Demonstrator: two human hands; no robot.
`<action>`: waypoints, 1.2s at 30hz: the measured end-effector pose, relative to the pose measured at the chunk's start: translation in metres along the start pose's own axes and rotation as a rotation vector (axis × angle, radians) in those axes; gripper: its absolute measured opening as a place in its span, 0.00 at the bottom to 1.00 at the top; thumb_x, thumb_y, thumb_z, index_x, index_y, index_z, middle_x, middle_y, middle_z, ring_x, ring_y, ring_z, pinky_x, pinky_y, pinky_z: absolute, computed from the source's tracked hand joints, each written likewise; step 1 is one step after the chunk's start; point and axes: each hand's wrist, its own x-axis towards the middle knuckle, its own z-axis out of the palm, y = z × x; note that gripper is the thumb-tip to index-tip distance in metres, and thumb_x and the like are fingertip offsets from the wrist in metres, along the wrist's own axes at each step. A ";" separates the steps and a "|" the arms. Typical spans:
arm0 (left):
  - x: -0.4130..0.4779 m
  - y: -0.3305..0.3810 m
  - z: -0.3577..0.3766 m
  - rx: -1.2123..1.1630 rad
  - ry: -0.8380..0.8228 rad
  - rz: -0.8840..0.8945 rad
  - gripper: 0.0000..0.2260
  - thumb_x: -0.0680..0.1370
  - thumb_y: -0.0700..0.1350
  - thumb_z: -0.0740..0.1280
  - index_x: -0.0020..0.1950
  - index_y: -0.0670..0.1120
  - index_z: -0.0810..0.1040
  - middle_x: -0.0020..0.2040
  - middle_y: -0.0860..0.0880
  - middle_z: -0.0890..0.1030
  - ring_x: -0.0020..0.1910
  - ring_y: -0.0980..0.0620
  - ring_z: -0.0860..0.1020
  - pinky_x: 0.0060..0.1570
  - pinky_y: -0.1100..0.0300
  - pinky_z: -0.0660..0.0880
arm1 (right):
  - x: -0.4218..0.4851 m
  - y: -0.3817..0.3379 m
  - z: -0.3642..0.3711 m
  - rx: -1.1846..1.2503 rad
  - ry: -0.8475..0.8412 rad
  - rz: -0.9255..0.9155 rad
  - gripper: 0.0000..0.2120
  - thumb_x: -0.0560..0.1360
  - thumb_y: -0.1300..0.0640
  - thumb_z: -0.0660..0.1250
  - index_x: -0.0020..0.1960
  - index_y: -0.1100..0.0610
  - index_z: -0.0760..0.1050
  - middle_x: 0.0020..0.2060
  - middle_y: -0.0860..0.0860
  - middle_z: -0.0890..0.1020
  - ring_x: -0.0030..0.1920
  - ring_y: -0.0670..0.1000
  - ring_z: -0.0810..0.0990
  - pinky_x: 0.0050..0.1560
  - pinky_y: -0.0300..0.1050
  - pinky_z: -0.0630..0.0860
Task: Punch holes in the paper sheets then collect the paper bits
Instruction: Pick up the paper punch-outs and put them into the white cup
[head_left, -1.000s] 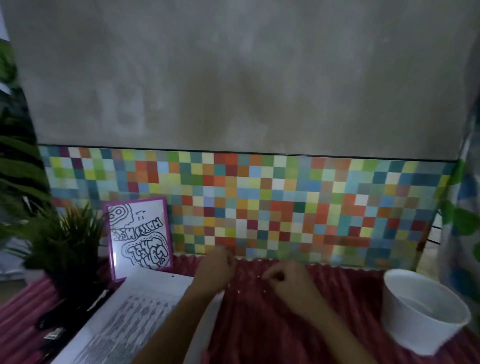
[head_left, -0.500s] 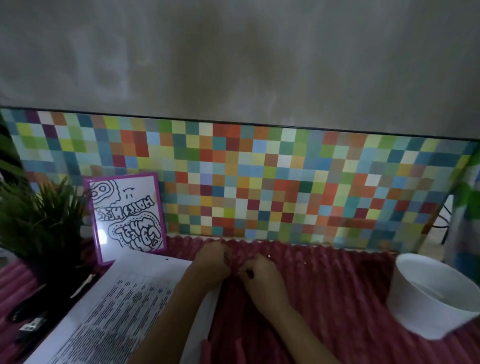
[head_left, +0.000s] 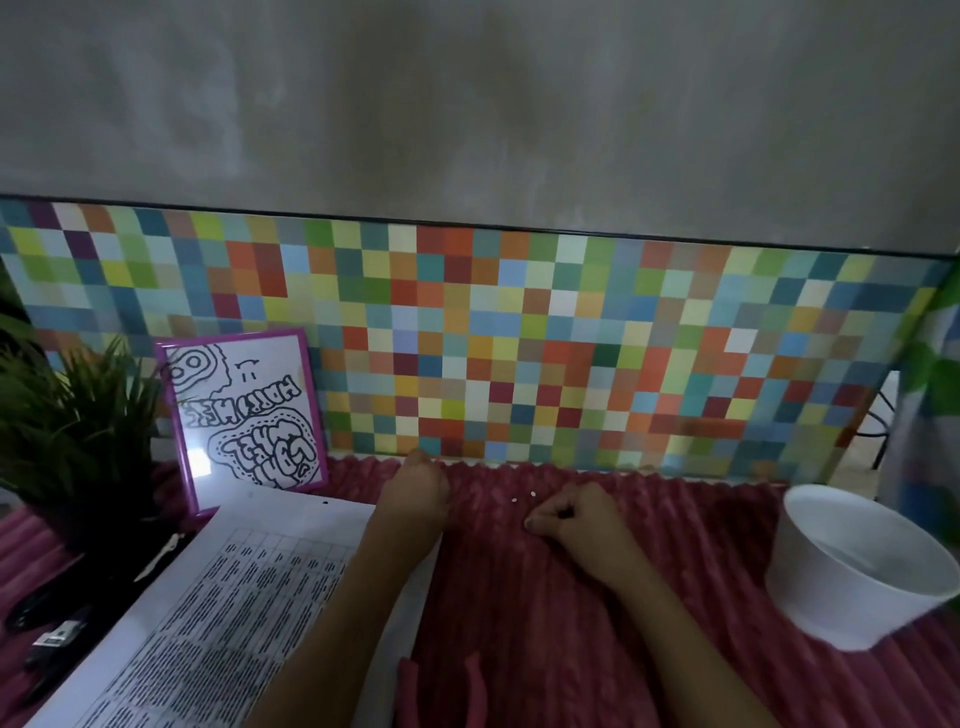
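Separation of the hands is the latest change: half a second ago they met at the paper's far corner; now the right hand lies well apart, at 3 o'clock from the left hand. Judged from this, collection is underway and the right hand has shifted to the next bits.

Left hand: rests on the ribbed red cloth covering the desk, just beside the far right corner of the printed paper sheets. Grip curled with fingers drawn in; whether it encloses gathered bits cannot be determined.

Right hand: knuckles down on the cloth, thumb and fingertips pressed together in a pinch. Any bit between them is too small to confirm.

Two white paper bits lie on the cloth at 11 o'clock from the right hand, near but apart from it. Further bits may sit in the cloth ribs; dim light prevents a count.

White paper bowl stands at 3 o'clock from the right hand, well apart, a probable receptacle. One punched hole shows near the sheets' far edge.
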 end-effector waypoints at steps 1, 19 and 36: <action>0.001 0.000 -0.002 -0.026 0.044 0.018 0.06 0.79 0.35 0.60 0.44 0.39 0.74 0.48 0.44 0.70 0.43 0.46 0.75 0.44 0.58 0.70 | 0.001 0.000 0.002 -0.056 -0.001 -0.025 0.01 0.68 0.64 0.75 0.39 0.60 0.85 0.33 0.45 0.83 0.34 0.38 0.80 0.43 0.33 0.76; 0.019 0.059 0.043 0.026 -0.131 -0.049 0.09 0.80 0.38 0.60 0.58 0.36 0.74 0.57 0.41 0.76 0.55 0.44 0.77 0.55 0.56 0.72 | 0.008 0.023 -0.033 0.177 0.413 0.041 0.12 0.73 0.65 0.67 0.32 0.57 0.78 0.29 0.48 0.80 0.32 0.42 0.76 0.38 0.37 0.71; 0.028 0.045 0.009 -0.295 0.045 0.010 0.14 0.79 0.37 0.62 0.33 0.41 0.75 0.33 0.44 0.78 0.33 0.51 0.75 0.34 0.62 0.69 | 0.007 0.036 -0.040 -0.348 0.379 0.078 0.11 0.77 0.66 0.60 0.36 0.60 0.74 0.37 0.56 0.78 0.35 0.51 0.76 0.37 0.38 0.69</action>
